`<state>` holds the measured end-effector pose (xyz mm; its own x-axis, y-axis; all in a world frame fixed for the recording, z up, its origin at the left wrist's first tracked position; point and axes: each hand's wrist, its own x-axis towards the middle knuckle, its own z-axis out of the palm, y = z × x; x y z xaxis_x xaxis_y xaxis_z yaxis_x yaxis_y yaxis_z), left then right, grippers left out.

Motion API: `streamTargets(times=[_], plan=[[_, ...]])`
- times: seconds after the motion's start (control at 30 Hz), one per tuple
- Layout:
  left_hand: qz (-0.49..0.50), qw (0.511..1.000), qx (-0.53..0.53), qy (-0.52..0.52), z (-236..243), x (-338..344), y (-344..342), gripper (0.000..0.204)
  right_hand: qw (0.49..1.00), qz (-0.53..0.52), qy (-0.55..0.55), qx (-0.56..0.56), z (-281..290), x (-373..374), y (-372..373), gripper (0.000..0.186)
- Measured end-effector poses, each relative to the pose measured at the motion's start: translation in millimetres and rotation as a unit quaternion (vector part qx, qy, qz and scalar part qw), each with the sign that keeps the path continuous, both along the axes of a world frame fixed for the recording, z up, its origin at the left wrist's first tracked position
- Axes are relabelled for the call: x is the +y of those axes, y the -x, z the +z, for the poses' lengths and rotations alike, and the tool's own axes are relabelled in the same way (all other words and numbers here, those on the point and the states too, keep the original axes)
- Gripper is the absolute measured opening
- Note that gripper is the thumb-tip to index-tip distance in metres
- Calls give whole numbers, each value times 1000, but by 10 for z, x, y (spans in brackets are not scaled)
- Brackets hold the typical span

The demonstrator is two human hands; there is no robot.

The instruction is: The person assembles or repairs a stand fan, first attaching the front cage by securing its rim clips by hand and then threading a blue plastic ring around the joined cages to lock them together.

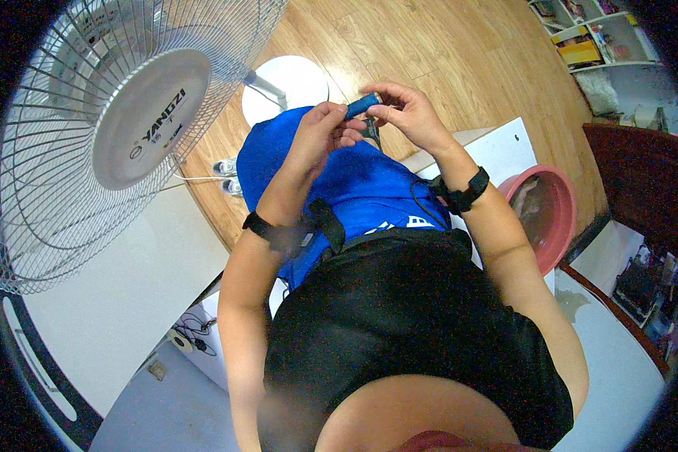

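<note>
A small blue cylinder (pixel 362 105), apparently a spool of thread, is held tilted between both hands over my lap. My left hand (pixel 325 129) pinches its lower left end with thumb and forefinger, the other fingers curled beneath. My right hand (pixel 405 114) grips the upper right end between thumb and fingers. Below them, bright blue fabric (pixel 365 184) covers my legs; whether it is worn or laid there I cannot tell.
A fan (pixel 151 117) fills the upper left, its round white base (pixel 285 68) on the wooden floor (pixel 418 38). Shoes (pixel 226 169) lie beside me. At right are a pink basin (pixel 550 245), a dark red wooden piece (pixel 633 166) and shelves (pixel 610 66).
</note>
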<state>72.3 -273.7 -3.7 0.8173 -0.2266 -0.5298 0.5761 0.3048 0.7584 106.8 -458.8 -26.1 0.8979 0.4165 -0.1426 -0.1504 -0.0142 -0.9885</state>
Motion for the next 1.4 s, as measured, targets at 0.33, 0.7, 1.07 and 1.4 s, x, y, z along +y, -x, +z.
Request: streamTargets(times=[0.33,0.7,1.07,1.4], plan=[[62,980,-83,-167,-267,119,-40,20,997,-2,-35,70,-3,-76,-88,20],[-3,849,-317,-422,-12,-168,-40,19,996,-30,70,48,-30,39,-90,22],[2,938,-183,-294,-223,-66,-97,19,996,18,-14,86,-10,27,-99,20],[54,964,-158,-206,-168,-15,-90,20,996,17,-21,82,4,12,-85,21]])
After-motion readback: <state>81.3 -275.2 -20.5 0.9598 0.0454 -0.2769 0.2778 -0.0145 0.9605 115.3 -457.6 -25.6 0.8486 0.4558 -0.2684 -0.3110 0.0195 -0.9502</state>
